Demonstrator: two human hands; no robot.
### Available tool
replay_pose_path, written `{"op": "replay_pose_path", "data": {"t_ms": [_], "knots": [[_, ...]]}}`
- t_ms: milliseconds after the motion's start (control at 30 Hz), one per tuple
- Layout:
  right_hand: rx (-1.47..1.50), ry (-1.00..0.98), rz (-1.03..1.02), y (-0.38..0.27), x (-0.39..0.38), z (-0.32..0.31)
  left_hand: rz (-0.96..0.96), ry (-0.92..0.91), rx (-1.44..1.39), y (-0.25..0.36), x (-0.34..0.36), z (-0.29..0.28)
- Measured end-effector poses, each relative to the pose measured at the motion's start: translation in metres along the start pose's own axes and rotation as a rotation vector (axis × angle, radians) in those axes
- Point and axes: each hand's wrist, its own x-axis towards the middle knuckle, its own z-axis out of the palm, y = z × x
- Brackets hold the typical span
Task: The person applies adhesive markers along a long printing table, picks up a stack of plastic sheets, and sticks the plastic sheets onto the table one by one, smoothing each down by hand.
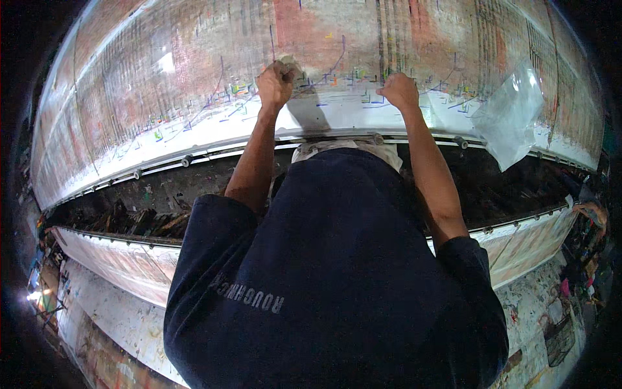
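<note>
Both my hands are over a long, pale table [337,120] stained reddish and covered with small coloured pen marks. My left hand [276,85] is closed at the table's marked strip. A small beige-grey piece [289,63] shows at its fingertips, too blurred to name. Level with it to the right, my right hand [400,91] is closed too, its fingers pinched together low over the marks. Whatever lies between those fingertips, if anything, is too small to make out.
A clear plastic sheet [515,117] hangs over the table's near edge at the right. Along that edge runs a metal rail [214,155] with round knobs. Below is a dark gap with scraps. A second stained table [139,266] stands behind me.
</note>
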Motion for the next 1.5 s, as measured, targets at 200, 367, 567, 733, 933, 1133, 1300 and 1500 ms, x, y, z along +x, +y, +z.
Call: {"op": "replay_pose_path", "data": {"t_ms": [200,367,567,733,933,1133,1300,1500], "knots": [[-0.123,0.093,-0.127,0.008,0.002,0.007,-0.171,-0.067,-0.141,0.017,0.000,-0.003],[-0.057,0.028,-0.058,0.001,0.003,0.002,-0.057,-0.068,-0.067,0.008,-0.001,0.001],[-0.172,0.069,-0.101,0.022,0.010,0.020,-0.093,-0.192,0.002,0.058,-0.020,0.045],[-0.009,0.071,-0.007,-0.004,-0.004,0.008,0.278,-0.215,0.013,0.106,0.061,0.064],[-0.052,0.103,-0.064,-0.007,-0.006,0.008,0.081,0.009,0.123,0.093,0.179,0.084],[0.022,0.217,-0.031,-0.011,-0.009,0.015,0.054,0.022,0.205,0.078,0.190,0.106],[0.089,0.172,-0.099,0.014,-0.004,0.014,0.101,-0.022,0.168,0.094,0.191,0.094],[0.840,0.173,-0.206,0.105,-0.033,0.000,0.078,0.032,0.327,0.111,0.181,0.103]]}}
